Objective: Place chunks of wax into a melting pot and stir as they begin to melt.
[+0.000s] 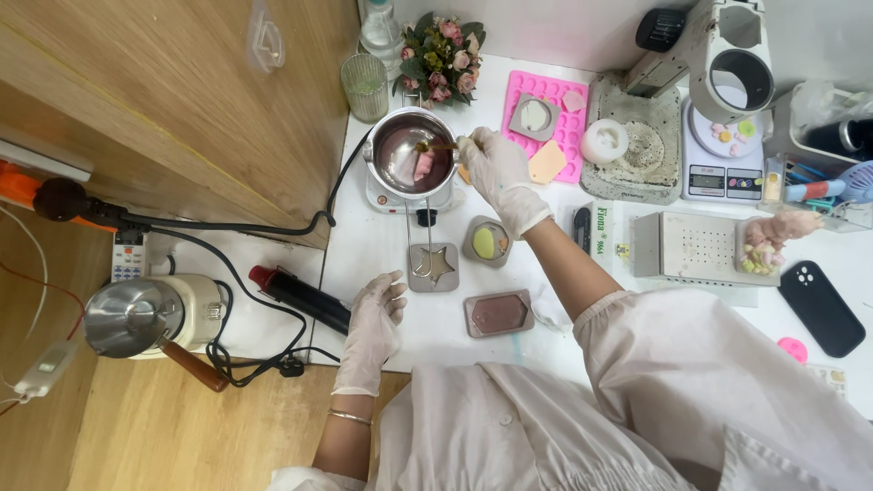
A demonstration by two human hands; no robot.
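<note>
The right hand is reaching out over the far side of the white counter, its gloved fingers pinched together on a thin stirring stick — the tip is dipping into the small metal pot that is sitting on a little white heater. Inside the pot a pink lump is lying in dark liquid, so by the look of it the melting-and-stirring step is under way. The left hand is resting at the near left edge of the counter, fingers loosely spread and holding nothing.

Just near of the pot, three grey moulds are waiting: a star mould looking unfilled, a round mould with a yellow-green fill, and a long mould with a brownish fill. A pink tray mould is lying farther off to the right.

The lump is looking only partly melted — my read is that more stirring is needed until it is smooth, and then a steady lift by the pot's wire handle for a slow pour, keeping clear of the black cable beside the heater.
</note>
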